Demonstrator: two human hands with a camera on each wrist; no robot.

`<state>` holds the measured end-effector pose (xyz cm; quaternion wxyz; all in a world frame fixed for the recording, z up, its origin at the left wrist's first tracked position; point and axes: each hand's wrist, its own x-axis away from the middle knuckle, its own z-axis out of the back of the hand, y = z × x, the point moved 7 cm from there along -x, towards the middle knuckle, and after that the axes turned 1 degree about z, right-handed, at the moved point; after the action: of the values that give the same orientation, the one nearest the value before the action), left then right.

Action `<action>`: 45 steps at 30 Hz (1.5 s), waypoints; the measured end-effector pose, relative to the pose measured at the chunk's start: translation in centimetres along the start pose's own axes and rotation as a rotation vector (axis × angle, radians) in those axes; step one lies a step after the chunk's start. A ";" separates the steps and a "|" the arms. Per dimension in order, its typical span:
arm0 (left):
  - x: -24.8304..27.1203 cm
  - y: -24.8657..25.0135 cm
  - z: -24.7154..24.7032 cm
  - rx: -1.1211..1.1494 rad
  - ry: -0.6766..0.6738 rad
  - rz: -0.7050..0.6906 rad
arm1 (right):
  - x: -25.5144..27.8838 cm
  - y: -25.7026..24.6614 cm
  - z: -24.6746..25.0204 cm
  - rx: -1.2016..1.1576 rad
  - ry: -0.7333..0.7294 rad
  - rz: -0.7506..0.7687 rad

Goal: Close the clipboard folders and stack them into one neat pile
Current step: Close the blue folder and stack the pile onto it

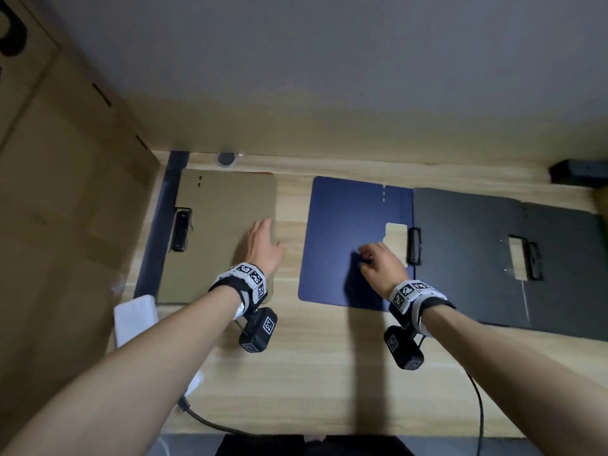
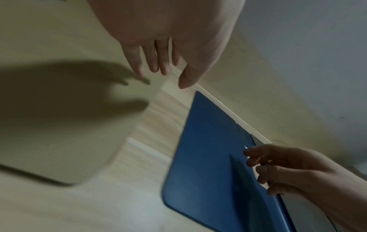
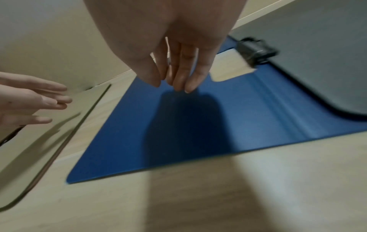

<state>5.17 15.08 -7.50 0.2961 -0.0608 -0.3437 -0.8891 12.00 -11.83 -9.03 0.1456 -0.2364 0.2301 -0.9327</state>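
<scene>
A tan clipboard folder (image 1: 223,232) lies flat at the left of the wooden table (image 1: 329,373), black clip (image 1: 182,229) on its left side. My left hand (image 1: 263,238) hovers over its right edge with fingers straight (image 2: 158,69), holding nothing. A blue folder flap (image 1: 345,241) lies flat in the middle, with its clip (image 1: 414,246) at its right edge. My right hand (image 1: 371,258) hangs just above this flap (image 3: 198,125) with loose fingers (image 3: 178,81), empty. A dark grey folder (image 1: 467,251) lies open at the right, its left flap beside the blue one.
A big cardboard box (image 1: 65,192) walls off the left side. A white device (image 1: 135,319) with a cable lies by the tan folder's near corner. A small round cap (image 1: 226,158) and a black block (image 1: 579,171) sit along the back edge by the wall.
</scene>
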 end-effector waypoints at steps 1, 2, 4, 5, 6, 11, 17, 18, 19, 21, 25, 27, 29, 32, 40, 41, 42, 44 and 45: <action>0.3 1.3 -1.5 0.024 -0.020 -0.024 | 0.5 1.6 0.8 -0.003 0.013 -0.014; 0.8 2.6 -2.9 0.054 -0.039 -0.040 | 1.0 3.3 1.6 0.001 0.021 -0.032; 1.9 5.1 -5.8 0.100 -0.080 -0.057 | 1.8 6.6 3.2 -0.007 0.027 -0.063; 2.5 6.4 -7.1 0.112 -0.101 -0.066 | 2.2 8.4 4.0 -0.021 0.033 -0.071; 3.1 7.7 -8.5 0.116 -0.122 -0.078 | 2.5 10.0 4.9 -0.034 0.044 -0.074; 5.3 12.9 -14.2 0.095 -0.229 -0.097 | 3.3 17.8 9.4 -0.081 0.100 -0.107; 4.9 17.9 -19.8 0.037 -0.246 -0.112 | 3.2 25.9 14.0 -0.046 0.225 -0.162; 4.5 18.7 -20.5 0.016 -0.221 -0.116 | 3.1 27.0 14.7 -0.033 0.253 -0.178; 4.1 19.3 -21.0 -0.016 -0.189 -0.117 | 3.1 27.8 15.3 -0.027 0.278 -0.200; 3.4 20.6 -21.7 -0.108 -0.133 -0.118 | 2.9 29.3 16.0 -0.030 0.305 -0.236; 2.2 21.6 -22.7 -0.336 -0.094 -0.074 | 2.2 30.7 15.6 -0.111 0.271 -0.341; 1.7 22.0 -22.7 -0.427 -0.101 -0.074 | 1.6 31.2 15.4 -0.143 0.245 -0.389; 1.4 22.7 -22.7 -0.546 -0.103 -0.126 | 0.9 31.7 15.4 -0.175 0.223 -0.433; 1.6 23.3 -23.0 -0.685 -0.101 -0.234 | 0.1 32.2 15.1 -0.196 0.179 -0.476; 1.6 23.5 -23.3 -0.764 -0.128 -0.310 | -0.2 32.2 15.6 -0.242 0.147 -0.504; 1.5 23.2 -23.0 -0.749 -0.126 -0.294 | -0.1 32.3 15.8 -0.238 0.146 -0.509; 1.3 22.7 -22.5 -0.729 -0.122 -0.268 | -0.1 32.3 15.9 -0.242 0.145 -0.512; 1.0 21.3 -21.5 -0.697 -0.102 -0.221 | 0.0 32.4 15.9 -0.238 0.135 -0.513; 0.9 20.7 -20.9 -0.689 -0.091 -0.207 | 0.0 32.4 15.8 -0.225 0.137 -0.517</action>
<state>18.18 -11.05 -11.17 0.1509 -0.1615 -0.0412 -0.9744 25.32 -45.11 -12.84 -0.1401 -0.2385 0.2736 -0.9212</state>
